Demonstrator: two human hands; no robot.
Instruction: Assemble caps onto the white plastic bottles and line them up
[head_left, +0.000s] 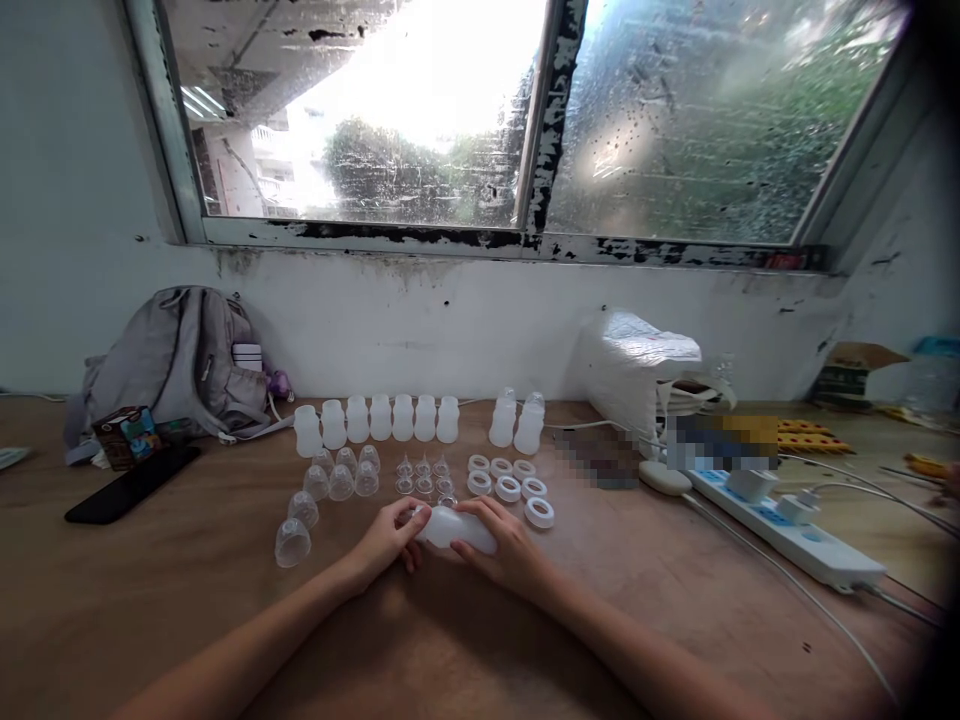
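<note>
Tabletop (420,655): bottle (450,530) between fingers (486,513)

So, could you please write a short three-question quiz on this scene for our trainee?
1. True or false: the left hand and the right hand both touch the translucent white plastic bottle.
2. Which things lie just right of the clear, pointed teats?
A) clear domed covers
B) round white rings
C) a grey fabric backpack
3. How many translucent white bottles without tops stand in the back row?

Key: 1. True; 2. B; 3. Seven.
</note>
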